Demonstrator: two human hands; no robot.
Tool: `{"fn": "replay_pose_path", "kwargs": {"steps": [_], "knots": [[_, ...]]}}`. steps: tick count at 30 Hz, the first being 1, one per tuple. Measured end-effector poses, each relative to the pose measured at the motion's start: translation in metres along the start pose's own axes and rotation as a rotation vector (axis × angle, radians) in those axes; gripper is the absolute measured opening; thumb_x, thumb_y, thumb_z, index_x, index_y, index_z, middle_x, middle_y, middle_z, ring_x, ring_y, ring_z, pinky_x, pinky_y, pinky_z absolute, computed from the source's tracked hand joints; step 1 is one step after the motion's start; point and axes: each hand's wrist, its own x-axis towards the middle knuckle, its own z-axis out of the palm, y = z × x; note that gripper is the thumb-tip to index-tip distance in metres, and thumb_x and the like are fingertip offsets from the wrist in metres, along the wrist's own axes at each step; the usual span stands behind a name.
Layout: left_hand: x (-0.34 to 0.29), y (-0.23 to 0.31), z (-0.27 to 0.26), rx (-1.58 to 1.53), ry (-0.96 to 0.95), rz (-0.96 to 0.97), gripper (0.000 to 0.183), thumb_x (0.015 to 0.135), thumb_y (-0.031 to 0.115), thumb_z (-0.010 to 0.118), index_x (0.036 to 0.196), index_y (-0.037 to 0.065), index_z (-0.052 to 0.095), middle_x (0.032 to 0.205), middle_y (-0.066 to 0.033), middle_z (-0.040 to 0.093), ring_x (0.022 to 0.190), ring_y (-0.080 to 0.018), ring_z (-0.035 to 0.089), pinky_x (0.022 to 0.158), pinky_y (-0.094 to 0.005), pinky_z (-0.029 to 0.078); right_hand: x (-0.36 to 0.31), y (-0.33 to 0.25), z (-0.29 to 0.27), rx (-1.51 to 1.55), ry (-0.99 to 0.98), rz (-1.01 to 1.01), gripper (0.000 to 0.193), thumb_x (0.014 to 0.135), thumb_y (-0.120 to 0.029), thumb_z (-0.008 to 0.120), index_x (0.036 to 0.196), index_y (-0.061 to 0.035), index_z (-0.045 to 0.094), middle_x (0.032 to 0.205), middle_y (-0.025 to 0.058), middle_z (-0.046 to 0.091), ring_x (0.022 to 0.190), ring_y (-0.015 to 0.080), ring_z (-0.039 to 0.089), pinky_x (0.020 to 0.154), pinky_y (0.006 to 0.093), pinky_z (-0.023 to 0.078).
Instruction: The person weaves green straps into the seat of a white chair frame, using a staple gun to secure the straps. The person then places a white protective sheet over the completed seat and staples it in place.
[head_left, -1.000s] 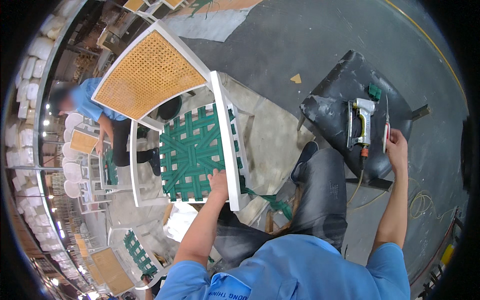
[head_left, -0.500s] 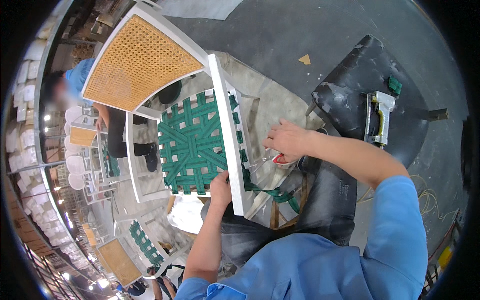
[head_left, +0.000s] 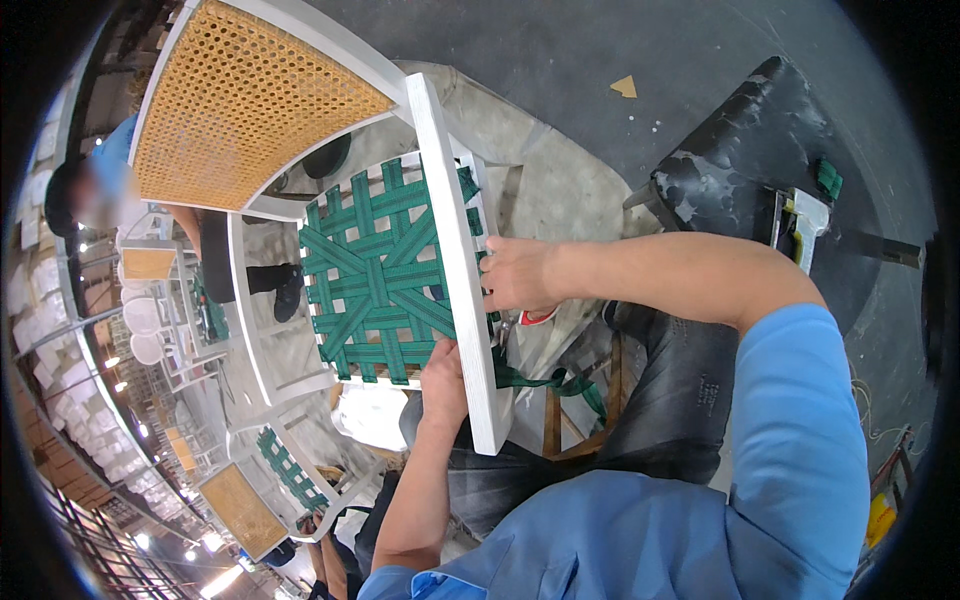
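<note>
A white chair frame lies tipped in front of me, its seat woven with green webbing. My left hand is closed at the seat's near corner, pinching the webbing's edge; the fingertips are partly hidden. On the other side of the white rail, my right hand is curled close to the seat edge. Red-handled scissors show beneath its palm, their blades mostly hidden. A loose green strap tail hangs from the seat edge toward my knees.
The chair's cane back rises at upper left. A worn black stool at right bears a staple gun and a green webbing roll. Another person works at far left, near more chairs.
My right hand has moved left with the scissors, up to the white rail. My left hand stays at the seat corner. The whole view has shifted slightly.
</note>
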Motion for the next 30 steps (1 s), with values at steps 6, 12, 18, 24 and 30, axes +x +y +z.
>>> {"fn": "replay_pose_path", "kwargs": {"steps": [6,12,18,24,30], "knots": [[-0.001,0.004,0.001,-0.033,0.033,0.001,0.015,0.090,0.009,0.067,0.104,0.004,0.069,0.091,-0.0139,0.068,0.082,-0.0324,0.071,0.072,-0.0411,0.055,0.026,0.002,-0.006,-0.110,-0.033,-0.114,0.046,0.082,-0.029,0.075,0.128,-0.0251,0.066,0.122,-0.0007,0.068,0.124,0.0217,0.060,0.116,0.0486,0.030],[-0.012,-0.002,0.001,-0.027,0.072,0.025,0.012,0.086,0.004,0.066,0.099,0.005,0.068,0.094,-0.0139,0.063,0.083,-0.0382,0.067,0.070,-0.0457,0.055,0.011,0.011,-0.013,-0.002,-0.220,-0.148,0.049,0.085,-0.023,0.071,0.133,-0.0233,0.063,0.137,0.0005,0.064,0.135,0.0220,0.054,0.121,0.0528,0.027],[-0.013,0.001,0.005,-0.078,0.068,0.008,0.010,0.087,0.004,0.067,0.097,0.005,0.069,0.095,-0.0130,0.064,0.085,-0.0364,0.068,0.072,-0.0443,0.055,0.023,0.010,0.011,-0.090,-0.111,-0.176,0.050,0.082,-0.030,0.075,0.130,-0.0224,0.063,0.126,0.0004,0.067,0.126,0.0210,0.059,0.112,0.0494,0.034],[-0.023,-0.007,0.010,-0.143,0.139,0.001,0.012,0.087,0.001,0.067,0.097,0.006,0.070,0.096,-0.0121,0.065,0.084,-0.0332,0.068,0.075,-0.0417,0.056,0.018,0.007,0.021,-0.041,-0.150,-0.197,0.050,0.084,-0.043,0.076,0.126,-0.0195,0.062,0.106,0.0024,0.072,0.107,0.0223,0.068,0.097,0.0457,0.038],[-0.024,-0.005,0.017,-0.165,0.191,-0.009,0.014,0.086,0.000,0.069,0.099,0.006,0.072,0.095,-0.0115,0.065,0.084,-0.0315,0.067,0.074,-0.0400,0.055,0.016,0.007,0.012,-0.030,-0.098,-0.169,0.055,0.082,-0.045,0.077,0.126,-0.0180,0.062,0.109,0.0022,0.071,0.111,0.0237,0.066,0.100,0.0448,0.037]]}}
